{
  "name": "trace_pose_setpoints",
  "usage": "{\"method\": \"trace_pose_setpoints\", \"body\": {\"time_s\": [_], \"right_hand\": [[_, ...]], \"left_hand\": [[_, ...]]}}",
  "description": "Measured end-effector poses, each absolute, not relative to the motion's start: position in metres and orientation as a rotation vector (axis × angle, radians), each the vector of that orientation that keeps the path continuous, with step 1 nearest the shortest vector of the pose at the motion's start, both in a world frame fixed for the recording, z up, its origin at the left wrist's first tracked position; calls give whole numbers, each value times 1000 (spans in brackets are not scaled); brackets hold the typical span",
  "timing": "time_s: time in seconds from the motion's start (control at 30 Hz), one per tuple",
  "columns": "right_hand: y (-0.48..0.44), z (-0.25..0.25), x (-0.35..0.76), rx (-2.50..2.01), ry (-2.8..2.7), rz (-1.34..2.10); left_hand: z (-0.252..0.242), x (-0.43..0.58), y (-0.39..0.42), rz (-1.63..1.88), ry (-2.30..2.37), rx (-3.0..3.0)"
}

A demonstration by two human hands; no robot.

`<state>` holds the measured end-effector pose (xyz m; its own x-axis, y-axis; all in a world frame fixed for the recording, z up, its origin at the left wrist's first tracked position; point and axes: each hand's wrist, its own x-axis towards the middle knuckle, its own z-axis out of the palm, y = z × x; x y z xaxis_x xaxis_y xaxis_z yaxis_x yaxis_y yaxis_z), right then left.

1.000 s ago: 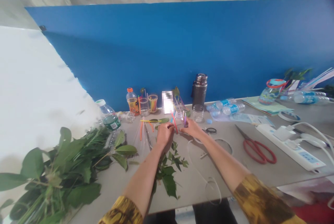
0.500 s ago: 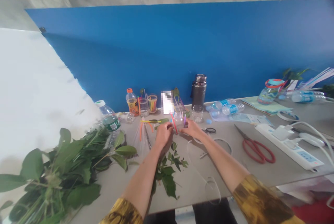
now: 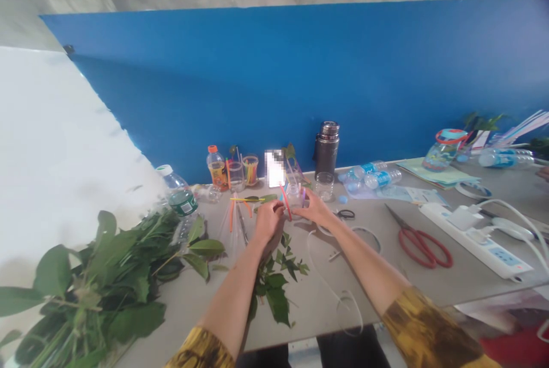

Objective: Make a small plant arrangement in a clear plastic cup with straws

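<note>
Both my hands meet at a small clear plastic cup (image 3: 294, 195) near the back of the grey table (image 3: 343, 276). My left hand (image 3: 270, 222) is closed around a red straw (image 3: 285, 203) that leans against the cup. My right hand (image 3: 316, 209) presses its fingers to the cup's side, near a purple straw (image 3: 303, 197). The hands hide the cup's lower part. Under my wrists lies a leafy green sprig (image 3: 277, 288), and a clear plastic sheet (image 3: 234, 230) stands close to my left hand.
A large pile of leafy branches (image 3: 96, 288) lies at the left. Bottles, cups of straws and a steel flask (image 3: 326, 148) line the blue wall (image 3: 274, 88). Red-handled scissors (image 3: 424, 248), a power strip (image 3: 476, 240) and white cables lie at the right.
My right hand has risen slightly along the cup, with its fingers more spread. My left hand and the red straw have hardly moved.
</note>
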<state>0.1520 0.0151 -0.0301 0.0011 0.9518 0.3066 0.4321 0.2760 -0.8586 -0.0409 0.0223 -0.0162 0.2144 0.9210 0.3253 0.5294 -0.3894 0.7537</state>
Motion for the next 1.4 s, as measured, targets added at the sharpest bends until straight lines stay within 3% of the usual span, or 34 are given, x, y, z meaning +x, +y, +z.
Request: {"method": "trace_pose_setpoints", "body": {"time_s": [1.4], "right_hand": [[24,-28,148,-1335,-1523,635]], "left_hand": [[-19,-35,21,1119,1325,1917]]}}
